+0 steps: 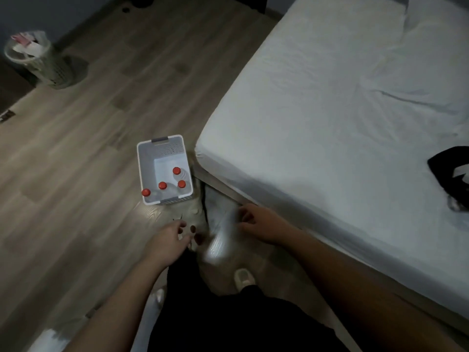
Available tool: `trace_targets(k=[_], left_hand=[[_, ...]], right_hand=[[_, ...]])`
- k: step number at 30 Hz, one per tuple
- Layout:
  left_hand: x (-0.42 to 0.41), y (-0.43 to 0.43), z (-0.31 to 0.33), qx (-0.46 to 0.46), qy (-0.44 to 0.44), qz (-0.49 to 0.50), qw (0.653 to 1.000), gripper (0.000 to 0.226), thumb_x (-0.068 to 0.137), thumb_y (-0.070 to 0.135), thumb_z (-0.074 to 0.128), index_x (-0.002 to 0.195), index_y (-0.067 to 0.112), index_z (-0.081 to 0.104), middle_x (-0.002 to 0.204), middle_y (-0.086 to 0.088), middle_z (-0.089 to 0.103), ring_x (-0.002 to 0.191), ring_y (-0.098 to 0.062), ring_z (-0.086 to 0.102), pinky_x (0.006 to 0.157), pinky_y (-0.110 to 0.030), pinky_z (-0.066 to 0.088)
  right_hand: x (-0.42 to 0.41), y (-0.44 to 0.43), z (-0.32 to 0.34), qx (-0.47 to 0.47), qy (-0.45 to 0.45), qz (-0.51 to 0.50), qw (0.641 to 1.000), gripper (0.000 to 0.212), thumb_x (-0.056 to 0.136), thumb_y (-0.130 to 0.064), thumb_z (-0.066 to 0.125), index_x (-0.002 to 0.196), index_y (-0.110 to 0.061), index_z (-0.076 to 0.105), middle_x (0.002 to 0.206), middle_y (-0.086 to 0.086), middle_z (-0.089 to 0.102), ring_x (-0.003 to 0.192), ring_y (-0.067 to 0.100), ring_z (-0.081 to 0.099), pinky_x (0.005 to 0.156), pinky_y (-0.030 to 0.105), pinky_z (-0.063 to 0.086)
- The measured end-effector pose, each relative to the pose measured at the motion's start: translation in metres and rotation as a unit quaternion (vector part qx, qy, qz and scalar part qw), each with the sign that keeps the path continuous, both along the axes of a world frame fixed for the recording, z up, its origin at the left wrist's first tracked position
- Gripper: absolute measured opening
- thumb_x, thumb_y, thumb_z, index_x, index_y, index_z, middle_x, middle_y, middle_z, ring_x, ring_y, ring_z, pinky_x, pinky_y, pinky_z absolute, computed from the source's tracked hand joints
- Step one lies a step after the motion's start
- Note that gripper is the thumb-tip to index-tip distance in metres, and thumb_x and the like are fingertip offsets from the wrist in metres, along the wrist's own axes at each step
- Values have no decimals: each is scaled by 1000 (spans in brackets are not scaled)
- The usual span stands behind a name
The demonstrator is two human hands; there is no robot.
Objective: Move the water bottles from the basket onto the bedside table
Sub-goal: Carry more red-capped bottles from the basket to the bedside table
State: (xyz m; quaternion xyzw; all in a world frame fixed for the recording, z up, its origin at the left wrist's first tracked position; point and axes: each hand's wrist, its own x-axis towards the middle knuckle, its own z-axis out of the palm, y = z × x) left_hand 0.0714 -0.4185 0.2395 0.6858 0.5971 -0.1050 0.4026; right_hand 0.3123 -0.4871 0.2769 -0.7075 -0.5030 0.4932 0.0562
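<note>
A white perforated basket (pixel 146 158) stands on the wooden floor beside the bed's corner. Several clear water bottles with red caps (pixel 162 185) stand upright in its near half. My left hand (pixel 168 241) hovers low over the floor just short of the basket, fingers apart and holding nothing. My right hand (pixel 261 223) hangs near the bed's edge with loosely curled fingers, also holding nothing. No bedside table is in view.
A bed with a white sheet (pixel 330 118) fills the right side, with a black item (pixel 449 171) lying on it. A mesh waste bin (pixel 38 59) stands at the far left. My feet (pixel 243 276) are on the floor below my hands.
</note>
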Motion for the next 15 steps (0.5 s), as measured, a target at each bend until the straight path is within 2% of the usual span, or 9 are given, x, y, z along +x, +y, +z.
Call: trace_targets(k=[3,6,8,10,12,15], left_hand=[[-24,53,-14,-8,2,-2,1000,36,86,28,59,119,13,56,114,-7,64,100,-23,60,84,-30,46],[-47,107,-30,-5,8,-23,1000,31,92,26,54,115,6,59,110,-8,64,100,-23,59,83,-29,42],[-62,144,-43,-10,25,-46,999,33,93,23,51,119,3,57,114,-11,61,105,-27,58,88,-35,44],[-77,179,-64,-20,41,-42,998,40,88,25,54,124,8,51,121,-14,58,109,-32,57,90,-39,46],[-92,209,-92,-29,42,-53,997,44,82,31,56,122,15,50,117,-13,59,103,-32,59,87,-40,50],[-103,241,-138,-42,47,-69,996,42,77,40,56,115,22,52,113,-8,60,97,-28,61,84,-39,52]], right_hand=[[-33,47,-8,-10,-17,-13,1000,51,89,-30,58,136,-16,44,123,8,61,110,23,59,95,32,45],[-71,96,-26,-43,-21,-38,998,54,89,-31,58,139,-19,40,125,8,59,111,23,58,93,30,44],[-95,132,-43,-55,-20,-52,997,54,89,-31,57,139,-18,39,125,7,58,112,24,57,92,30,43],[-118,167,-63,-68,-19,-34,997,47,92,-26,54,136,-12,42,125,8,57,113,26,56,93,32,43],[-140,202,-87,-75,-20,-37,996,39,94,-24,51,130,-9,46,123,9,59,111,26,57,93,33,44],[-169,240,-140,-86,0,-111,990,29,94,-32,51,121,-22,50,118,3,61,103,18,59,90,32,46]])
